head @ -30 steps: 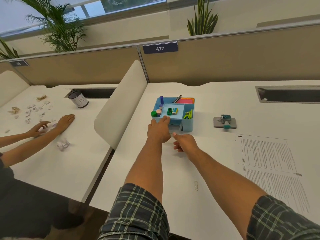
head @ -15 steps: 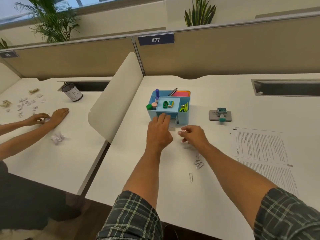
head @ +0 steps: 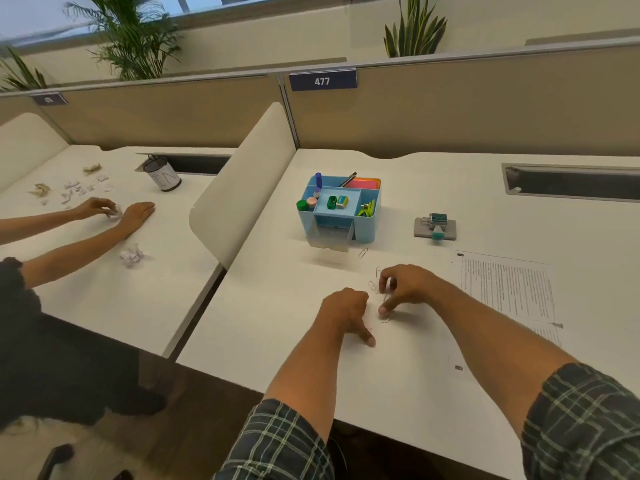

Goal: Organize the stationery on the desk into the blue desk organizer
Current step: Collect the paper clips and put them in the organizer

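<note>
A partition sign (head: 322, 81) reads "477". My left hand (head: 346, 313) rests clenched, thumb down; my right hand (head: 405, 287) pinches paper clips (head: 373, 285) on the worktop (head: 277, 306).

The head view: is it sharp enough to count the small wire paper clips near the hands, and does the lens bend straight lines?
Head view: the thin wire paper clips by the right hand are faint against the white desk top, so no sure count; the partition rail bows from wide-angle distortion; lighting is soft, with a weak shadow under the blue plastic desk organizer's open clear drawer.

tan partitions (head: 450, 109), white desks (head: 277, 323), plants (head: 131, 39)
</note>
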### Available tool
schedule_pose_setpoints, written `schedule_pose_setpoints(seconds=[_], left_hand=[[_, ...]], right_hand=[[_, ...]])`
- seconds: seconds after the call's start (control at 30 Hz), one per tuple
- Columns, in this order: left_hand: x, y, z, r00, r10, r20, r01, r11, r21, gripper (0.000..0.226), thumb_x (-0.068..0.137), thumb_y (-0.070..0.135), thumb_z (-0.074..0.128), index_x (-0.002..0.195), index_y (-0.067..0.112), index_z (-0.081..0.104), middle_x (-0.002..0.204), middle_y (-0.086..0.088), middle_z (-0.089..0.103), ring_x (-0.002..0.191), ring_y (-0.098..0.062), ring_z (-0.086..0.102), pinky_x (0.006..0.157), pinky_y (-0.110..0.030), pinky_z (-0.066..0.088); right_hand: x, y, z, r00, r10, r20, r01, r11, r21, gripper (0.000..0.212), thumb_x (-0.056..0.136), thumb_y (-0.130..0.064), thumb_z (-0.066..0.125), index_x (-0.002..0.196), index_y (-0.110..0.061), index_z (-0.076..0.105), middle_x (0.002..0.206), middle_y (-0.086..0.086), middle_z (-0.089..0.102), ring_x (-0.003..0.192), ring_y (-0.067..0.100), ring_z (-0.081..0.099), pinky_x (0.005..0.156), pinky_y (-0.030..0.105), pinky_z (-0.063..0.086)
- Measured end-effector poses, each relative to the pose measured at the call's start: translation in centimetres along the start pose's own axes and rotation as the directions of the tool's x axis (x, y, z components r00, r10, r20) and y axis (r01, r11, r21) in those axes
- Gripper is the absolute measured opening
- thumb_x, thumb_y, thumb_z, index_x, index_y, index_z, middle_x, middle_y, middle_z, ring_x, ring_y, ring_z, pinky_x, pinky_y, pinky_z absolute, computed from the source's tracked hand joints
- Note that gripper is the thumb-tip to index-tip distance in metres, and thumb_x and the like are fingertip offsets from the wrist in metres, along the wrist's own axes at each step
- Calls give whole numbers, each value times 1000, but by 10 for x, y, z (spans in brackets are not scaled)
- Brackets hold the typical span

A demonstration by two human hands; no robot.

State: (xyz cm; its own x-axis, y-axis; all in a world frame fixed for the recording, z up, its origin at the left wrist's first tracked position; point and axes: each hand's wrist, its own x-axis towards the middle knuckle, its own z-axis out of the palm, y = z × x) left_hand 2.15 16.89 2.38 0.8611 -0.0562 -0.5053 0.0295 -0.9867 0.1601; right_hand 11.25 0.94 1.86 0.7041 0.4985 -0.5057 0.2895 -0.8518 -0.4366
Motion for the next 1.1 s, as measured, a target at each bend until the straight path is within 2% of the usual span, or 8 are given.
schedule_pose_setpoints(seconds=[0.1,0.3,0.43,0.53,0.6,0.73,0.9,1.1], left_hand=[[-1,1,7,996,-71,-58,65,992,-106,53,60,43,92,92,18,58,102,-3,64,93,-24,61,75,-33,51],[-6,8,22,973,-172,-156,122,949,-291,24,73,22,82,88,19,63,101,-1,69,96,-24,65,80,-34,55],[-11,15,27,976,-142,-165,96,962,-255,5,85,19,63,90,18,62,103,-1,68,97,-24,64,82,-38,56],[-16,17,28,978,-105,-178,64,973,-221,3,86,17,57,88,18,59,102,-3,66,93,-26,63,76,-34,54],[-16,16,28,976,-89,-198,40,971,-237,5,86,17,55,82,19,55,98,-3,67,90,-26,62,74,-34,53],[-15,8,17,951,-116,-286,2,929,-369,5,83,14,59,82,16,63,91,0,70,87,-20,63,77,-34,55],[-10,-5,-22,849,-269,-455,-61,806,-589,6,84,13,71,79,17,70,83,1,71,77,-13,64,68,-23,47],[-1,-27,-67,675,-486,-555,-126,665,-736,10,89,20,71,93,13,76,85,1,71,78,-12,64,72,-22,47]], right_hand=[[-8,-4,7,997,-62,38,66,987,-149,57,63,-48,91,107,-32,59,105,-6,62,96,17,58,78,30,47],[-18,-1,20,989,-145,4,143,971,-190,25,77,-37,84,93,-26,69,96,-7,65,86,13,59,80,31,51],[-20,-6,23,990,-144,15,144,966,-214,19,83,-30,79,97,-20,71,91,-5,67,85,15,61,81,31,52],[-21,-8,25,988,-152,2,148,965,-216,18,84,-28,78,98,-19,72,91,-5,68,82,14,60,85,34,56],[-22,-7,26,987,-162,-21,155,969,-193,15,81,-26,79,93,-20,71,85,-7,67,78,13,61,79,33,55],[-22,-8,19,982,-148,-119,151,988,18,9,81,-17,79,83,-16,70,78,-2,72,74,16,68,74,32,56],[-17,-26,-2,937,-67,-342,198,910,363,6,84,-16,80,85,-13,75,74,1,75,64,11,72,58,22,52],[6,-57,-23,871,137,-472,238,722,649,11,86,-14,78,96,-9,78,78,5,76,73,16,74,77,31,62]])
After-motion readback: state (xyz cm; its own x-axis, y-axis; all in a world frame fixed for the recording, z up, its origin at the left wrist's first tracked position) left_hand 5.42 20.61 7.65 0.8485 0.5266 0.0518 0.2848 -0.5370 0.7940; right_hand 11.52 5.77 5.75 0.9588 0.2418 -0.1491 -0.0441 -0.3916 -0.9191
